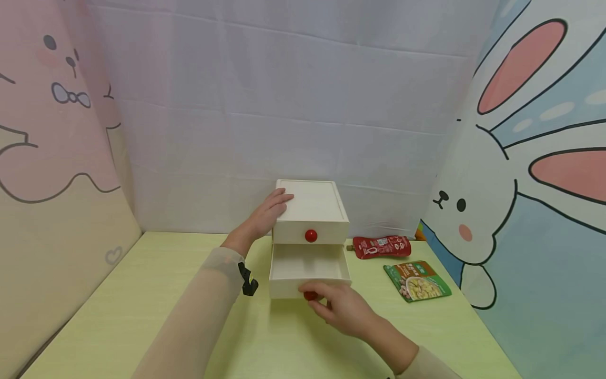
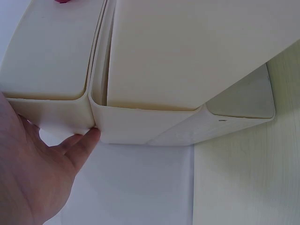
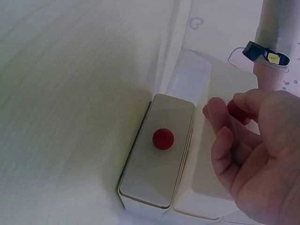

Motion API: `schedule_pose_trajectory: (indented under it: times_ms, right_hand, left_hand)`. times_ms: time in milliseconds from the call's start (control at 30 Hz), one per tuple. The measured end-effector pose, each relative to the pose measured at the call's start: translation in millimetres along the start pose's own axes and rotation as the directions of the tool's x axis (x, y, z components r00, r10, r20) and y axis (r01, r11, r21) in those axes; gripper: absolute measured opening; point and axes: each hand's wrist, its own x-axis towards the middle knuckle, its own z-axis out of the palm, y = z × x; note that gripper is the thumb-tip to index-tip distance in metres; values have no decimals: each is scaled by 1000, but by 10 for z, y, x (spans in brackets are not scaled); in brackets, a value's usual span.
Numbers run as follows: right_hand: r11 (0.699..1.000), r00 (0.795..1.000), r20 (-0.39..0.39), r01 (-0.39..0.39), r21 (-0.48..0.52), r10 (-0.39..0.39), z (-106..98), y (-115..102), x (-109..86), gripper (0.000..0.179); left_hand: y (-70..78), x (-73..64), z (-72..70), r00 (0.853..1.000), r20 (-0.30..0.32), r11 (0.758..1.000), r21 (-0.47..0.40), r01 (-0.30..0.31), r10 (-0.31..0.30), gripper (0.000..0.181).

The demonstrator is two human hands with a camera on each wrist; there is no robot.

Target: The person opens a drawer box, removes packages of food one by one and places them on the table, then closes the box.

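A small white drawer cabinet (image 1: 313, 201) stands on the table, and its middle drawer (image 1: 286, 289) is pulled well out. My right hand (image 1: 347, 310) pinches that drawer's round red knob (image 3: 238, 111) between thumb and fingers. My left hand (image 1: 265, 217) rests on the cabinet's upper left edge, fingers lying over the top. The top drawer's red knob (image 1: 311, 235) is untouched above the opening. In the right wrist view, the closed bottom drawer (image 3: 159, 178) shows its own red knob (image 3: 163, 139); the head view hides it. Inside the pulled-out drawer, only bare white surfaces are visible.
Right of the cabinet lie a red spouted pouch (image 1: 382, 247) and, nearer, a green and brown food packet (image 1: 417, 281). The pale yellow-green table (image 1: 156, 295) meets a white cloth backdrop (image 1: 213, 131), with cartoon-printed panels at both sides.
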Motion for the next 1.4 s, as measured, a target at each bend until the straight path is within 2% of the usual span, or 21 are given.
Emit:
schedule_pose_trajectory:
  times_ms: [533,800,1400]
  right_hand:
    - [999,999,-10,-30,24,30,15,69,70,31]
    - [1000,999,-30,-16,-12,15,32,107,122,32]
    - [999,998,-60,-38,-32,36,-7,173,285,31]
  left_hand:
    - [-11,7,2,1000,1,1000,12,-2,2,56]
    - [-13,4,5,1000,2,1000,20,6,-6,57]
    - [-2,-12,1,1000,5,1000,12,-8,8,57]
